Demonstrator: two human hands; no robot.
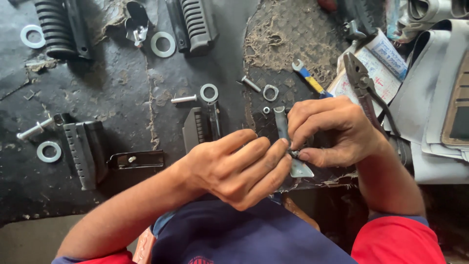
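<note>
Fingers of both hands were clamped on one flat metal bracket: the left hand pinched its lower end, the right hand its middle, around a small dark fastener I could not make out. Beyond the fingertips lay a washer, a bolt and a blue-handled spanner on the worn black mat. A slip, I judged, could drop the fastener among that clutter.

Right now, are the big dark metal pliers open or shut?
Shut. The dark metal pliers lie flat on the papers, jaws closed together at the tip with no gap, beside the right hand.
</note>
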